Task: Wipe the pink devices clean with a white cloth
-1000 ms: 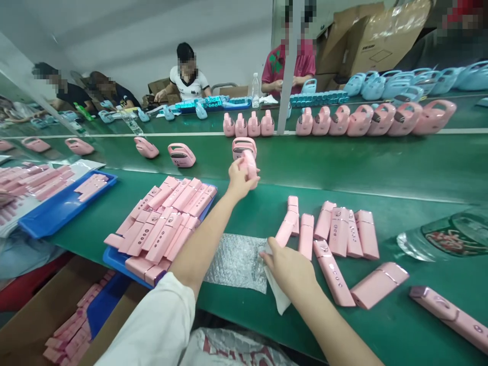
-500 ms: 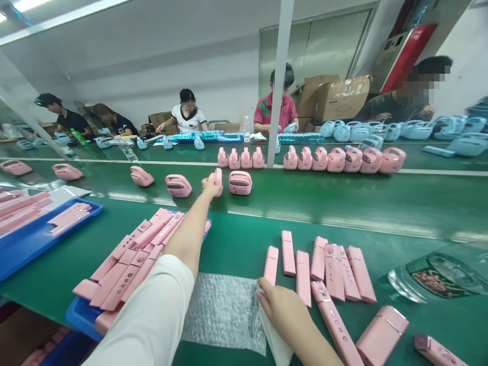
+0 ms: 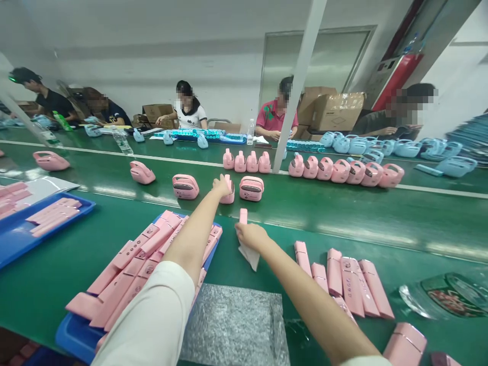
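My left hand reaches across to the green work surface's far strip, its fingers closed on a small pink handled housing. Just right of it stands another pink housing with a dark front panel. Nearer to me, my right hand is closed around a narrow pink panel whose top end sticks up. A white cloth hangs below the same hand. Beneath my left forearm, a blue tray holds a heap of long pink panels.
A sheet of bubble wrap lies in front of me. Several loose pink panels and a clear bottle lie to the right. Pink housings stand in a row farther back. Co-workers sit opposite, behind a slanted post.
My right hand has moved forward and left from beside the bubble wrap, carrying the pink panel and white cloth. My left hand stays on the pink housing. The camera view has shifted.
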A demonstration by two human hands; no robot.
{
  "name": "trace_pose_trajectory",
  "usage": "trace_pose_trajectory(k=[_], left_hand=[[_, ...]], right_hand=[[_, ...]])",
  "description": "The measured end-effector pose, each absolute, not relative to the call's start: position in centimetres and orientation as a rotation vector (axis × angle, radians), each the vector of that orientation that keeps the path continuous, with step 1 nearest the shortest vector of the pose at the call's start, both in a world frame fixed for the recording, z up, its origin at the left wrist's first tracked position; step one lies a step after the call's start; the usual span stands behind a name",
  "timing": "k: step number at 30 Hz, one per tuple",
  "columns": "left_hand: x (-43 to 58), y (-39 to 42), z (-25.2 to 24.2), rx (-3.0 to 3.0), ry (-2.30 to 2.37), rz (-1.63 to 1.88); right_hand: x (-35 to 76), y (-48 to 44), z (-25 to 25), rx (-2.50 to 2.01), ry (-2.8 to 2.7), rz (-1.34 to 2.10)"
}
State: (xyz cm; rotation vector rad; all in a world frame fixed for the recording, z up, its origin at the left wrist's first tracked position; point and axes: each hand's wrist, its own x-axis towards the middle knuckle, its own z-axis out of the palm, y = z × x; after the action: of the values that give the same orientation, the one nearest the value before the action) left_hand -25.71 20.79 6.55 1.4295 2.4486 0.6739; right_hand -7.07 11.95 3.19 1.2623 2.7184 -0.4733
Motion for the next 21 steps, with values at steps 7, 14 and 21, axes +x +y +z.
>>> trace_pose_trajectory(k=[7,14,21], left_hand=[[-20.6,23.1,7.9,2.106,2.255,0.517],[-16.9,24.5,7.3,2.184,2.252,0.36],[-16.1,19.9,14.3,2.231,2.309,0.48]], right_hand=[[-9.7,16.8,1.2,1.334,2.768,-0.412],[-7.3,16.9,0.8,1.227,2.812,-0.415],[-8.0,18.8,1.3,1.203,2.83,-0.52]])
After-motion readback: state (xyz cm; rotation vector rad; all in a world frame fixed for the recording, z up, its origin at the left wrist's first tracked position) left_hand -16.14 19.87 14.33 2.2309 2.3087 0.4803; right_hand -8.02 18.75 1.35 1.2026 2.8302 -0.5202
